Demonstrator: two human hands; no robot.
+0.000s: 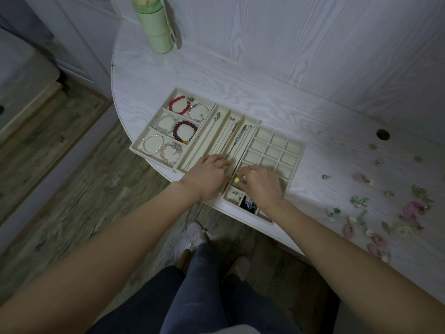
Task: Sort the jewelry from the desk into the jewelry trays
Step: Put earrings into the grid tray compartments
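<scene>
**Sorting jewelry: both hands at the near end of the trays**

Reaching over the desk [277, 109], the person has both hands at the near edge of three cream trays set side by side. The left hand [207, 175] lies palm down on the near end of the necklace tray [222, 138], its fingers fairly straight and resting on the thin chains [237, 137] there; it grasps nothing that can be seen. The right hand [261, 183] sits over the near-left part of the grid tray [279, 150], fingers curled; a small yellow-green bead piece [237, 180] shows just at its fingertips, but whether the fingers pinch it or only touch it cannot be told.

Left of these, the bracelet tray [168, 127] holds beaded bracelets in red, dark red, white and pale pink across its three sections. In the grid tray, two near compartments hold small pieces, one of them dark blue [248, 203]; the far compartments show bare lining.

Loose earrings and small ornaments [385, 213] in pink, green and pale tones lie scattered on the desk well to the right of the trays. A green bottle [154, 25] stands at the far left of the desk.
</scene>
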